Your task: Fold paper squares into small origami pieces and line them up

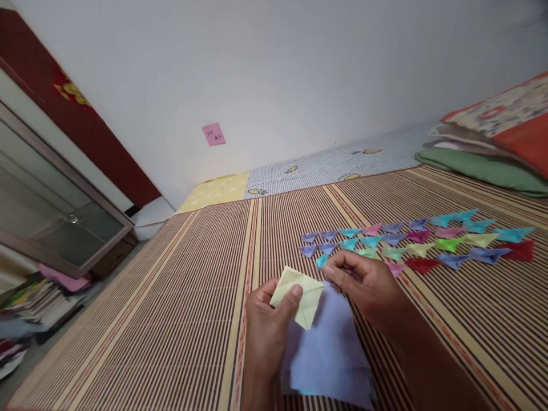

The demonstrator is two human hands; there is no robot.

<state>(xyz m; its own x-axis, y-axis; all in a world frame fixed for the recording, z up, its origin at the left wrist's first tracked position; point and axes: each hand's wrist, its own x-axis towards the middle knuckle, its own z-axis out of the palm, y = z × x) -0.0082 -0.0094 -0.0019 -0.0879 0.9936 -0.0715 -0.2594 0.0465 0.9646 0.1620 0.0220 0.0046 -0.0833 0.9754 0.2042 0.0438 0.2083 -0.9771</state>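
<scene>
1. You are holding a pale yellow folded paper in your left hand, your thumb pressing on its face and your fingers curling behind it.
2. The pale yellow folded paper is showing crease lines, and it is tilting above the near part of the striped mat, partly overlapping the purple sheet in this view.
3. You are keeping your right hand close to the paper's right-hand corner, with thumb and forefinger standing narrow and the other fingers curling in. I am not able to tell whether anything is sitting between those fingertips.
4. A small turquoise piece is showing just beyond your right fingertips; whether you are touching it is not clear.
5. The purple sheet is lying on the mat beneath and between your hands, a bluish edge peeking out at its bottom.
6. Beyond your right hand, folded paper pieces are lining up in rows across the mat, showing blue, turquoise, pink, green, yellow and red.
7. Farther off, a patterned cloth is running along the wall, where a pink note is hanging.
8. Cushions are piling up at far right, a green cloth lying under them.
</scene>
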